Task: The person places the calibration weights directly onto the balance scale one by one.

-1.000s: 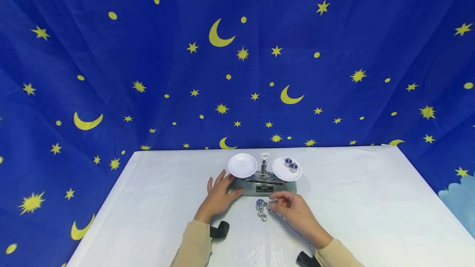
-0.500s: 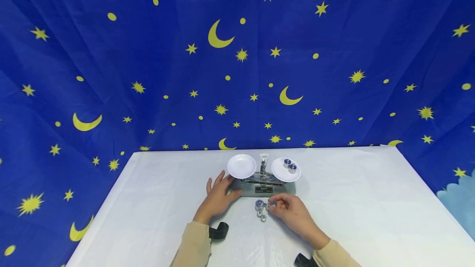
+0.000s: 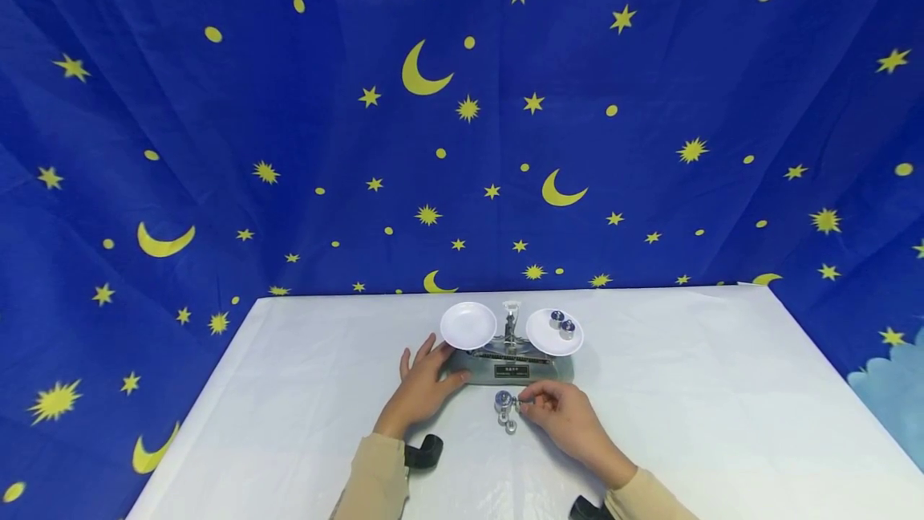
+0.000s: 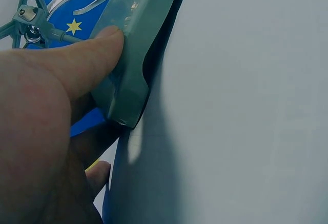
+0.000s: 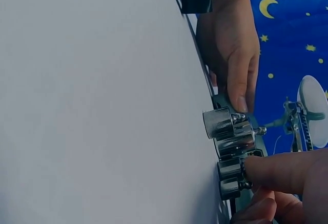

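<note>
A balance scale (image 3: pixel 482 376) with a grey-green base and two white pans stands on the table. My left hand (image 3: pixel 421 390) grips the left end of its base, the thumb (image 4: pixel 97 52) lying on the front face in the left wrist view. Two metal weights (image 3: pixel 567 331) sit in the right pan (image 3: pixel 543 343); the left pan (image 3: pixel 468 326) holds nothing. Several shiny weights (image 3: pixel 503 401) stand clustered before the base. At the right side of that cluster my right hand (image 3: pixel 572 422) pinches a small weight (image 5: pixel 230 169) by its knob, partly hidden behind the fingertips.
A white cover (image 3: pixel 722 408) lies over the table. Behind it hangs a blue cloth (image 3: pixel 462 143) printed with yellow stars and moons. Black wrist mounts (image 3: pixel 424 452) stick out beside both forearms, near the table surface.
My right hand's fingers have closed together at the small weight on the cluster's right side. The left hand keeps its grip on the base, and the scale has not moved.
</note>
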`<state>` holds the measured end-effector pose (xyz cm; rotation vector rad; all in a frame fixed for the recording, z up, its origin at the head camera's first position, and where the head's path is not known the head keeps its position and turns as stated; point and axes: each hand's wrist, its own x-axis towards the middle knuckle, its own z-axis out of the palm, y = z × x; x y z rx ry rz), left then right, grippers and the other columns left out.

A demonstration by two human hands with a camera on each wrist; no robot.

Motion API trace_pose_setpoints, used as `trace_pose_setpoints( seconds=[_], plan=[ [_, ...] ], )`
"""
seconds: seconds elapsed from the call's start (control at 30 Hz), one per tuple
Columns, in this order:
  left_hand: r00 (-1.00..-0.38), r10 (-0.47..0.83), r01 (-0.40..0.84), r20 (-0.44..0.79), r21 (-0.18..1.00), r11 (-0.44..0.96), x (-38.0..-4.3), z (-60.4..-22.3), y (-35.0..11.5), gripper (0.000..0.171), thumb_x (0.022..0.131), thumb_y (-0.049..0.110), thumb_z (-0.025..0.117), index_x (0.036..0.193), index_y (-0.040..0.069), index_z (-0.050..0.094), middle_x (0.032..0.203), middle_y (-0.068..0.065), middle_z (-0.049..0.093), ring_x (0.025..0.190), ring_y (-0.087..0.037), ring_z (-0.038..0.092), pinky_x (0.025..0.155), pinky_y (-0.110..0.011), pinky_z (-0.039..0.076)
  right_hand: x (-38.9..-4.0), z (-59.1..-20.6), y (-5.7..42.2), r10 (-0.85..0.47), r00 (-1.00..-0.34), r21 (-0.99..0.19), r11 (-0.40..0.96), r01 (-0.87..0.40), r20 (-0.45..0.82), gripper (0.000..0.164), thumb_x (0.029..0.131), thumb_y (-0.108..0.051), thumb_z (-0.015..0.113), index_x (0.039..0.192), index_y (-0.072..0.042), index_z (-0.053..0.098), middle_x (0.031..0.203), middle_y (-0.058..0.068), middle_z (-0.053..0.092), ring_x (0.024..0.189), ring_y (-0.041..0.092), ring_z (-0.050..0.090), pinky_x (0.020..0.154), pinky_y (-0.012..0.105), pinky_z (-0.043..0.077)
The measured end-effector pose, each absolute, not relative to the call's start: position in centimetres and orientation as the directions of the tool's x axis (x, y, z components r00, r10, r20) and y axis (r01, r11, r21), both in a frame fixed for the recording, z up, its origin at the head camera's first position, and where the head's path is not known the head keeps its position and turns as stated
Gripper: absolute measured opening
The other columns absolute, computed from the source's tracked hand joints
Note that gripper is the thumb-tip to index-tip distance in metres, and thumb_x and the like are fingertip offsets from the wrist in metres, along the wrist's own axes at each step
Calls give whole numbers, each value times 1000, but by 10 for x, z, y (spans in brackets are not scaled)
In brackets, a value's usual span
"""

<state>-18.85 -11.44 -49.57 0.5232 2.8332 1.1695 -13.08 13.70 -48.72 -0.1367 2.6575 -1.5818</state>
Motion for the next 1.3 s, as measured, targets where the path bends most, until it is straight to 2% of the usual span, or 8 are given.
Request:
trace_pose_setpoints(
  seconds=[0.37,0.73,1.13,1.3],
  plan=[
    [-943,317,293,99,698,653,-187,-493,-114,63,96,37,66,147,3,50,151,-13,50,150,-42,21,114,-69,-6,-130,-487,136,-91,-996,-868,493,-65,23,7,82,-9,78,87,-13,75,63,-6,53,57,6,46,53,21,39],
    [-945,315,287,93,697,657,-188,-495,-114,63,96,38,65,147,4,50,151,-12,49,150,-41,21,115,-68,-6,-130,-489,135,-78,-997,-862,503,-60,24,6,82,-8,78,85,-12,74,64,-6,55,58,7,48,54,22,41],
    [-944,317,287,88,694,661,-189,-496,-113,63,96,38,65,147,4,50,151,-12,50,150,-41,21,115,-68,-6,-131,-490,140,-96,-995,-887,458,-55,12,5,83,-10,78,86,-13,75,64,-5,56,58,7,49,55,21,41],
    [-944,317,289,92,694,659,-188,-495,-113,63,96,38,65,147,4,50,151,-12,50,150,-42,21,115,-69,-6,-130,-485,141,-117,-993,-905,421,-56,7,5,84,-10,77,89,-10,75,65,-2,56,58,8,48,52,21,41]
  ],
)
